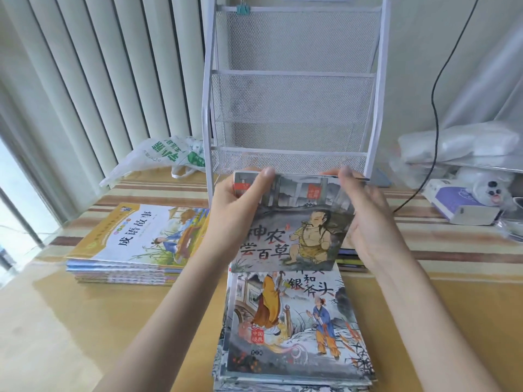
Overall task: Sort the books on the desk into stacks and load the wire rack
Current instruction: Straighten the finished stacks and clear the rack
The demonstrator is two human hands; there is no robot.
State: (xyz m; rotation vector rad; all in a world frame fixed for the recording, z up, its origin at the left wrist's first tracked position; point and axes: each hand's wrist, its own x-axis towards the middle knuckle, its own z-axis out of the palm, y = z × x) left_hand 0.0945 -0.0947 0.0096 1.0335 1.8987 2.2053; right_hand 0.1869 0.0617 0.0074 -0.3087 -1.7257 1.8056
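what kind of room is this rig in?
Probably a home room or small study, not a lab: vertical blinds at a window, a striped cloth on the desk, children's picture books, a plush toy.

— What colours is the rack (291, 108)?
— White all over, mesh pockets and frame, with a green clip (242, 9) at the top.
— And the desk (85, 321)?
— Tan, crossed by cream and brown stripes further back.
— The books?
— The held book (297, 222) is grey and ink-washed, black lettering; the left stack (135, 239) has a yellow-bordered cover. The bag (158, 157) looks white with green print.
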